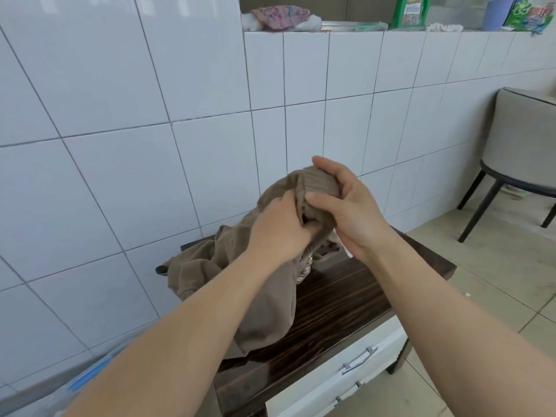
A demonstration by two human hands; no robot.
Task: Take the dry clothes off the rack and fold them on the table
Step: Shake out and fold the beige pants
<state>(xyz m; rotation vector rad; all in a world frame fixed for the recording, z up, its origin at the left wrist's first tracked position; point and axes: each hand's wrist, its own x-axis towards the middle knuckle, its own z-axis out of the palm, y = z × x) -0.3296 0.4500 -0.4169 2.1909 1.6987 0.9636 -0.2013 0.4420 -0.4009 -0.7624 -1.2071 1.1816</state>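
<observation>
A brown garment (267, 302) with a ribbed waistband is bunched up above the dark wooden tabletop (340, 299), its lower part draped on the wood. My left hand (279, 227) grips the fabric from the left, fingers tucked into the folds. My right hand (346, 206) holds the ribbed band at the top, thumb and fingers curled round it. No drying rack is in view.
The table stands against a white tiled wall (150, 115) and has white drawers (346, 371) with metal handles. A grey chair (517, 152) stands at the right on the tiled floor. A ledge above holds a detergent bottle (410, 10) and cloths.
</observation>
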